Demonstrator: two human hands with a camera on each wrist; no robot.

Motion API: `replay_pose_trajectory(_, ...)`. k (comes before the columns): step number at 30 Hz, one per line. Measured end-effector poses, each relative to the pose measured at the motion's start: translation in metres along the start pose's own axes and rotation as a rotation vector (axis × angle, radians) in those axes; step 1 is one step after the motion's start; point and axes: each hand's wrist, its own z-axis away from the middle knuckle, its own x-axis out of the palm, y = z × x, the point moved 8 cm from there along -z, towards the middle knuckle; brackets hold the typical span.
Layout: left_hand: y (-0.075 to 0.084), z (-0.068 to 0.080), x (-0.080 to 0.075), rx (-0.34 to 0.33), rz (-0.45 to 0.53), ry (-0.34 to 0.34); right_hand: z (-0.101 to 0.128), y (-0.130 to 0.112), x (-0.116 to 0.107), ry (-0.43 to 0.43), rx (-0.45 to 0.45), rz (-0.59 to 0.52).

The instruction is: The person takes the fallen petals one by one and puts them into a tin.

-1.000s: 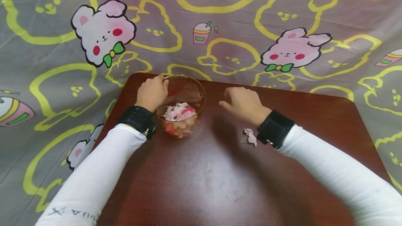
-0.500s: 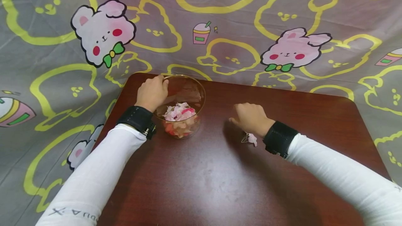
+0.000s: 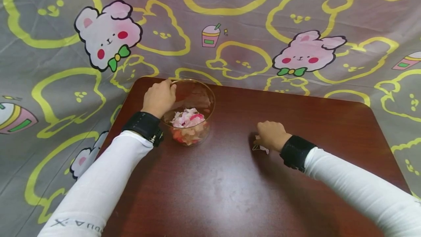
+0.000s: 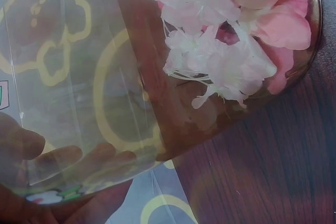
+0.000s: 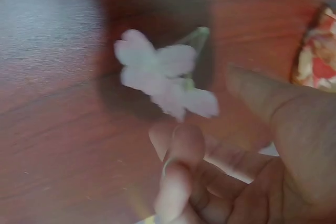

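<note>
My left hand (image 3: 159,96) grips the far left wall of a clear glass bowl (image 3: 210,98) on the dark wooden table (image 3: 223,193). Pink and white flowers (image 3: 188,118) fill the bowl's bottom. Seen through the glass (image 4: 105,77) in the left wrist view, my fingers (image 4: 52,161) curl round the wall beside the flowers (image 4: 220,61). My right hand (image 3: 270,134) hovers low over one loose pale pink flower (image 3: 263,150) on the table. In the right wrist view that flower (image 5: 163,74) lies flat, a fingertip (image 5: 178,145) at its lower petal and the thumb (image 5: 262,98) apart from it.
A grey cloth (image 3: 230,21) printed with yellow outlines and pink rabbits hangs behind the table and drapes past its left and right edges. Bare wood stretches from the bowl toward me. Both forearms wear white sleeves and black wrist straps.
My right hand has drawn back toward me and to the right, lowering onto the loose flower with its fingers curling. The left hand and the bowl have stayed put.
</note>
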Motion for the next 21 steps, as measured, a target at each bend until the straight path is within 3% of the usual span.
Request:
replay_pose_trajectory(6,0.001,0.001,0.0,0.002,-0.001,0.002,-0.001,0.001,0.013,0.015,-0.007,-0.023)
replay_pose_trajectory(14,-0.001,-0.001,0.002,0.003,0.002,0.001,0.001,-0.003,0.022,0.098,-0.065,-0.001)
replay_pose_trajectory(21,0.001,0.0,0.001,0.007,0.002,0.0,0.0,-0.008,0.007,0.14,-0.114,-0.017)
